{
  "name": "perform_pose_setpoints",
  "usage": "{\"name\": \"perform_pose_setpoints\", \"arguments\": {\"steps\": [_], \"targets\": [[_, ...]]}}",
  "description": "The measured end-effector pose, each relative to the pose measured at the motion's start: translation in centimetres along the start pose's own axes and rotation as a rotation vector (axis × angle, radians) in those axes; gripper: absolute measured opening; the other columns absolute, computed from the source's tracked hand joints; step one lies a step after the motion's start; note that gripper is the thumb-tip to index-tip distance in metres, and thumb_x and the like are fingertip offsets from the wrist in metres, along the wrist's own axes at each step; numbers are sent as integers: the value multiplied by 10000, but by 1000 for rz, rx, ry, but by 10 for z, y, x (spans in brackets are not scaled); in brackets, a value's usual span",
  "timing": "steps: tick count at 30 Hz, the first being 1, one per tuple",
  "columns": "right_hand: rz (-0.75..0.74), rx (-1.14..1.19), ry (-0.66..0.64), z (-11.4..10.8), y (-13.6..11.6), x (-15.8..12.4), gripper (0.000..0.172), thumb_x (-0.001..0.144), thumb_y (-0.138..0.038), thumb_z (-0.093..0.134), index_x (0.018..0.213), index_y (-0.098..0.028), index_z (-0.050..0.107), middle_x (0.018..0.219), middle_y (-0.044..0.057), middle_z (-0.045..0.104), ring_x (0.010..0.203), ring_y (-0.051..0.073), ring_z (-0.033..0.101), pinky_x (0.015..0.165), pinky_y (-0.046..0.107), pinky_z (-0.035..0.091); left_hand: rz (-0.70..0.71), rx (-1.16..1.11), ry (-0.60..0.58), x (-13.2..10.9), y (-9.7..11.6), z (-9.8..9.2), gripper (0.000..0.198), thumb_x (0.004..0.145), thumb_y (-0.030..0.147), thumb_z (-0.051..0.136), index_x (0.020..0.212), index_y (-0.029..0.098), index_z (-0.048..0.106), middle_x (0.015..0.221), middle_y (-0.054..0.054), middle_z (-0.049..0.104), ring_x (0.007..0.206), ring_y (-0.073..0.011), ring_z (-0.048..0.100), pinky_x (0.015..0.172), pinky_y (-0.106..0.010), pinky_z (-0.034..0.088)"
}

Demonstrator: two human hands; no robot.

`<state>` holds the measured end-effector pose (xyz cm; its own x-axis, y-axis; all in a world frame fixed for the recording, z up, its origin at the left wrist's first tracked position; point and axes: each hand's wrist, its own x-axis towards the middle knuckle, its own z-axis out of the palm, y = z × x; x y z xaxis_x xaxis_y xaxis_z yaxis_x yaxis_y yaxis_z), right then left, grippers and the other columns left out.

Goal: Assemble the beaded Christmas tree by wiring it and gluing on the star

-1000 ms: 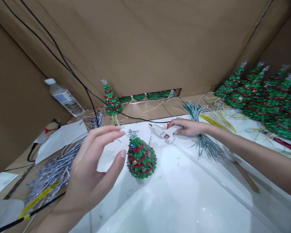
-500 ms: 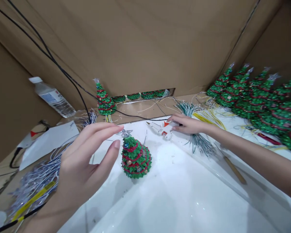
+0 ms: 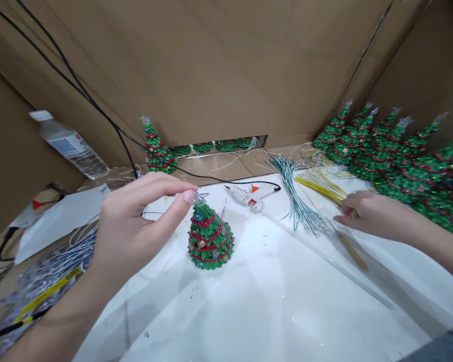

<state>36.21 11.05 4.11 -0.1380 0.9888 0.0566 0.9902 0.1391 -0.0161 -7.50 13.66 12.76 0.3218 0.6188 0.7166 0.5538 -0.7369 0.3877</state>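
A small green Christmas tree (image 3: pixel 210 240) with red garlands and bead ornaments stands on the white table (image 3: pixel 272 301). My left hand (image 3: pixel 136 221) pinches the clear star (image 3: pixel 200 197) on the tree's tip between thumb and forefinger. My right hand (image 3: pixel 370 213) lies over the table to the right, fingers stretched toward the yellow wires (image 3: pixel 320 183) and a wooden stick (image 3: pixel 352 250); it holds nothing that I can see. A white glue gun (image 3: pixel 251 195) lies untouched on the table behind the tree.
Cardboard walls enclose the bench. Several finished trees (image 3: pixel 392 146) lean at the right; one more tree (image 3: pixel 155 151) stands at the back. Green wires (image 3: pixel 298 196) lie by the yellow ones. A water bottle (image 3: pixel 70 146), white paper (image 3: pixel 60 218) and a bundle of white wires (image 3: pixel 49 261) lie left.
My right hand let go of the glue gun and drew back right toward the yellow wires. My left hand closed from open fingers into a pinch on the tree's star.
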Motion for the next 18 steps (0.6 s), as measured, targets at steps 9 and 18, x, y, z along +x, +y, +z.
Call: {"name": "perform_pose_setpoints", "arguments": {"steps": [9,18], "targets": [[225,-38,-315,4,-11,-31,382,878,-542,488,707,-226,617,751,81,663,657,232,593,599,343,368,48,8,-69,15,-1,-1,104,842,204,712,741,189,694,737,23,695,659,-105,612,596,-223,468],[194,18,-397,28,1,-35,334,880,-364,481,590,-209,546,665,90,627,615,224,565,595,323,334,168,116,-151,16,-1,-2,181,899,256,668,732,184,672,617,45,586,537,-68,477,511,-219,360]]}}
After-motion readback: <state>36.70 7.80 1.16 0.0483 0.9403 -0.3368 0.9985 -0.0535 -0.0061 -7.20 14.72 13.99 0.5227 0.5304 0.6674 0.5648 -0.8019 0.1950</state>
